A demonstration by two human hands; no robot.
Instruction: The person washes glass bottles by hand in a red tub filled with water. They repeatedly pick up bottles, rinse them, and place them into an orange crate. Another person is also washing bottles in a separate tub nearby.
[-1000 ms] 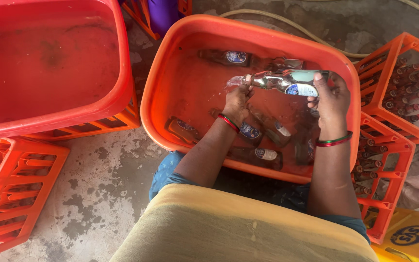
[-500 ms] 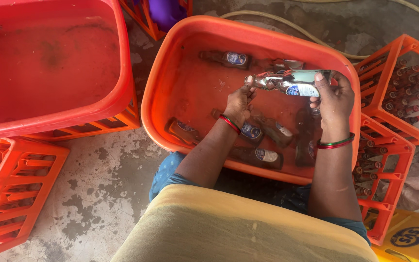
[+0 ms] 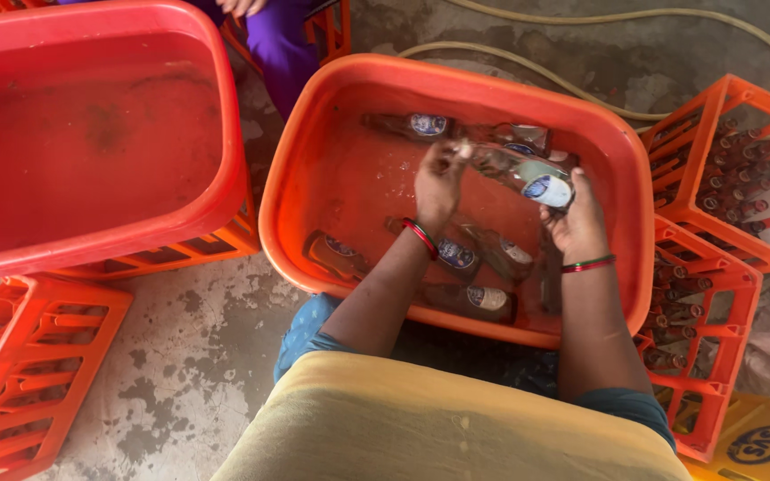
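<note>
A glass bottle with a blue and white label point(image 3: 520, 174) lies sideways above an orange tub point(image 3: 331, 107) of water. My left hand point(image 3: 439, 184) grips its neck end and my right hand point(image 3: 574, 220) holds its base. Both wrists carry red and green bangles. Several more labelled bottles point(image 3: 470, 300) lie sunk in the tub under my forearms, and one bottle point(image 3: 413, 125) rests near the far wall.
A second red tub point(image 3: 91, 142) of murky water sits at the left on orange crates point(image 3: 20, 365). Orange crates point(image 3: 733, 169) holding several bottles stand at the right. A hose point(image 3: 599, 53) runs across the concrete floor behind. A person in purple point(image 3: 278, 40) is at the top.
The held bottle has tilted, its base dropping lower toward the right. My right hand has moved down with it; the left hand stays on the neck.
</note>
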